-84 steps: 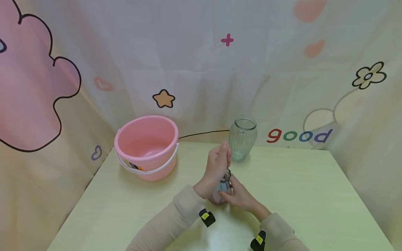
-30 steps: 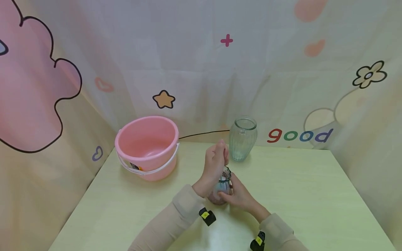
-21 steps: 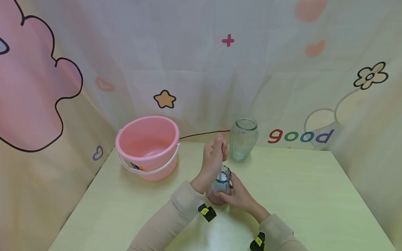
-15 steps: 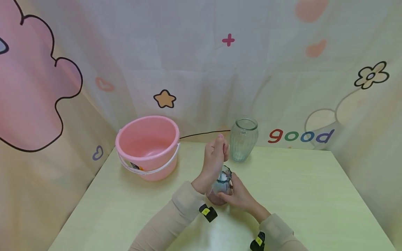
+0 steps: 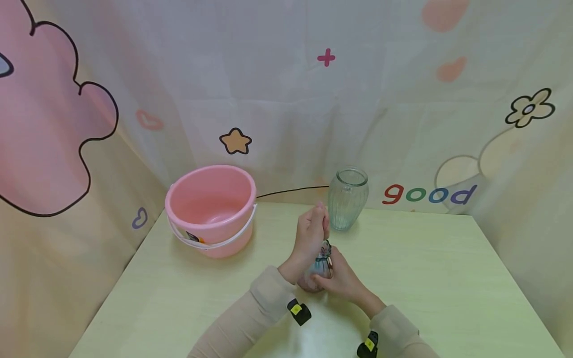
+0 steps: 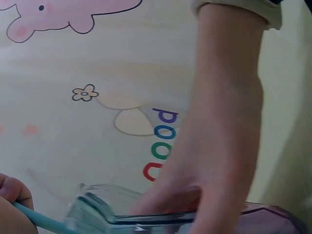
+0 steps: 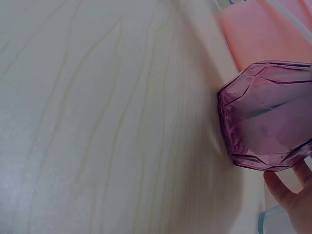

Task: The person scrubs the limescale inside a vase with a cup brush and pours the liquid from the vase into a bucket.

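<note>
A small faceted glass vase, clear bluish at the neck and pink-purple at the base, stands tilted over the table. My right hand grips its side, fingers behind and thumb in front. My left hand is a fist just above the mouth. In the left wrist view that fist holds a light-blue stick that runs into the vase's neck. Through the purple base in the right wrist view, a pale, wide shape shows inside, its kind blurred by the glass.
A pink bucket with a white handle stands at the back left. A taller ribbed clear glass vase stands at the back, just beyond my left fist. A printed curtain hangs behind the pale table.
My left fist rose from the small vase's mouth, showing more of the neck, then came back down and slightly right. My right hand and the vase have hardly moved.
</note>
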`<state>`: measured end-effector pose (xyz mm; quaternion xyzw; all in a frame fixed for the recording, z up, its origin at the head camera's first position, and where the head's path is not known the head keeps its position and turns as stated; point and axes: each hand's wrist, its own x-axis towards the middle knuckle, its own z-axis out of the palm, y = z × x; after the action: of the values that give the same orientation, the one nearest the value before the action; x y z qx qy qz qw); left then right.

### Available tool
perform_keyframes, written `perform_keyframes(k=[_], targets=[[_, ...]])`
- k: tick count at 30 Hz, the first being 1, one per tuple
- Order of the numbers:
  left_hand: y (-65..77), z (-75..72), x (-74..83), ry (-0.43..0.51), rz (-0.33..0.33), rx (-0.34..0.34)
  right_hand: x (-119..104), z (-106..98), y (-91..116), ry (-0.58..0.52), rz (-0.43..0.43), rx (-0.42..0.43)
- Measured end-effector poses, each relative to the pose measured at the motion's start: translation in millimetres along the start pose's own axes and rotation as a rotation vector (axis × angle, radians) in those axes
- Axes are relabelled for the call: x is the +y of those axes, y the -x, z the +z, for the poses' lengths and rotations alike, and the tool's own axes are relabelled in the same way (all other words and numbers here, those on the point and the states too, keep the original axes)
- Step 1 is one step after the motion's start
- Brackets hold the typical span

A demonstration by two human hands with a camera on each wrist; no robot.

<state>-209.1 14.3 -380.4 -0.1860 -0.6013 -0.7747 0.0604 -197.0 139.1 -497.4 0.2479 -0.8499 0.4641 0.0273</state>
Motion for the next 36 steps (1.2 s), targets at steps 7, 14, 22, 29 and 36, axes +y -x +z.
perform_keyframes(k=[7,14,22,29,36], targets=[[6.8,0.8,12.2,0.029,-0.044,-0.031,2.0,1.5,0.5,0.012,-0.015,0.005],[10.6,1.2,19.8,0.020,-0.041,-0.033,1.4,1.7,-0.1,0.008,-0.017,0.007],[5.7,-2.4,8.4,0.006,-0.052,-0.022,1.8,1.7,-0.3,0.039,-0.028,0.040],[-1.3,-0.5,11.1,-0.049,-0.004,-0.025,0.6,0.9,-0.7,0.044,-0.004,0.035],[-8.7,1.7,23.3,-0.060,0.010,-0.016,-2.2,1.5,-0.1,0.061,0.072,0.038]])
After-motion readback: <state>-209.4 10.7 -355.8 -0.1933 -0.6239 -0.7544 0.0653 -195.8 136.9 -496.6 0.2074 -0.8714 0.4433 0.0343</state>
